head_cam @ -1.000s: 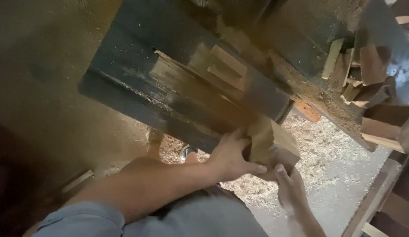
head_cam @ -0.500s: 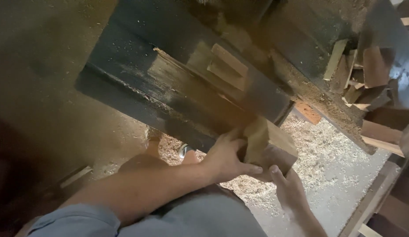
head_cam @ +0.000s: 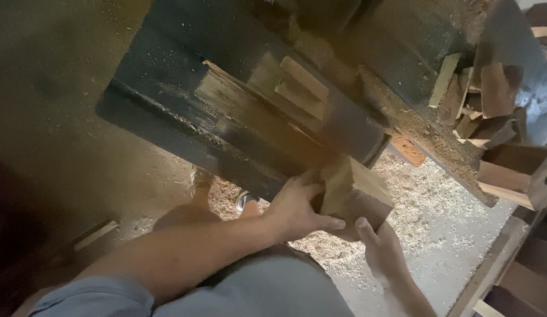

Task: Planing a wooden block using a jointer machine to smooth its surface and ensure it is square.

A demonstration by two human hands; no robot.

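Left hand point(head_cam: 297, 211), right hand point(head_cam: 382, 252) both clamp wood block point(head_cam: 356, 194) (beside dark machine table point(head_cam: 238, 117)).

A wood block point(head_cam: 357, 194) sits right of centre, gripped between the left hand point(head_cam: 297, 208) on its left and the right hand point(head_cam: 384, 252) below it, under the machine table point(head_cam: 226, 100), with offcuts point(head_cam: 491, 117) piled at upper right and sawdust point(head_cam: 426, 199) on the floor beneath.

The left hand point(head_cam: 294, 208) and right hand point(head_cam: 384, 252) were bare, without gloves. A pale blue-grey short sleeve point(head_cam: 91, 299) covered the left upper arm; the forearm was uncovered.
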